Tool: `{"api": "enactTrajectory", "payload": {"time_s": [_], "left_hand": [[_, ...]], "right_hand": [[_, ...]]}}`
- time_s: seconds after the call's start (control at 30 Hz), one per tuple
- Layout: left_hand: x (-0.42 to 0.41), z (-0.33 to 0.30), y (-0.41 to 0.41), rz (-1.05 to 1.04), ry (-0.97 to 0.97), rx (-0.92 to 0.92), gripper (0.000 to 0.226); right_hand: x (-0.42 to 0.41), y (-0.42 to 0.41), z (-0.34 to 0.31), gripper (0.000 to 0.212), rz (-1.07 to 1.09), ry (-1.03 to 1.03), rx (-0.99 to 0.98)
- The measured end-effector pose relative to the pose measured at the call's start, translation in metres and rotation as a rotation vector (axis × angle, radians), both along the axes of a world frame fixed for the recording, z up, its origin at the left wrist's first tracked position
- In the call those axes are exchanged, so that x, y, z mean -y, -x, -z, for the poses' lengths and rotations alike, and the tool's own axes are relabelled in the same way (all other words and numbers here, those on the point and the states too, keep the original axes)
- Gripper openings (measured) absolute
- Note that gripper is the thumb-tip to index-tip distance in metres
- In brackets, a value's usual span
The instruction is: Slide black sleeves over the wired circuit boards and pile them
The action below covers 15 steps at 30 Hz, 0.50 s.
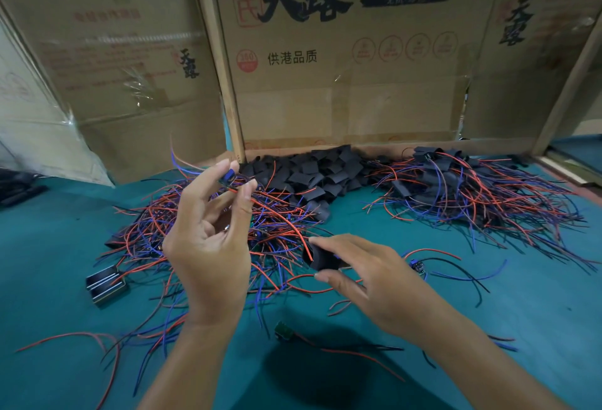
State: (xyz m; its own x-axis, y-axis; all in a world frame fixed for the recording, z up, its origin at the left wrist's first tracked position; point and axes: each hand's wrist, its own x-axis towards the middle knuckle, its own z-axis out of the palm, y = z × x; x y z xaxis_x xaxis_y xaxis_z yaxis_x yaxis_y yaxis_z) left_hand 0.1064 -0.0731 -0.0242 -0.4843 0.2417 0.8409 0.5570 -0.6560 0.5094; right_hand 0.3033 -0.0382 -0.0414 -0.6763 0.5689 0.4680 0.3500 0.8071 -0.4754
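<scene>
Your left hand (208, 240) pinches a small circuit board (229, 177) between thumb and fingertips, raised up; its red wire (277, 214) runs down to the right, into the open mouth of the black sleeve (321, 258). Your right hand (368, 279) grips this sleeve between thumb and forefinger, its mouth turned toward the left hand. Beyond your hands lie loose sleeves (312, 172); right of them, finished pieces (456, 181); under the left hand, bare wired boards (156, 233).

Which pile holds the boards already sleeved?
The right pile: black sleeves sit among its wires. The left pile is mostly bare wires; the middle heap only loose sleeves.
</scene>
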Motion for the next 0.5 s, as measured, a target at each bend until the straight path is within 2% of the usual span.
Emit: {"api": "enactTrajectory", "payload": {"time_s": [0.17,0.5], "left_hand": [[-0.0007,0.0005,0.0002,-0.066,-0.03,-0.046,0.037],[-0.0006,-0.0003,0.0053,-0.028,-0.027,-0.028,0.035]], "right_hand": [[0.0001,-0.0014,-0.0027,0.041,0.014,0.01,-0.012],[-0.0009,-0.0014,-0.0024,0.038,-0.005,0.06,-0.032]]}}
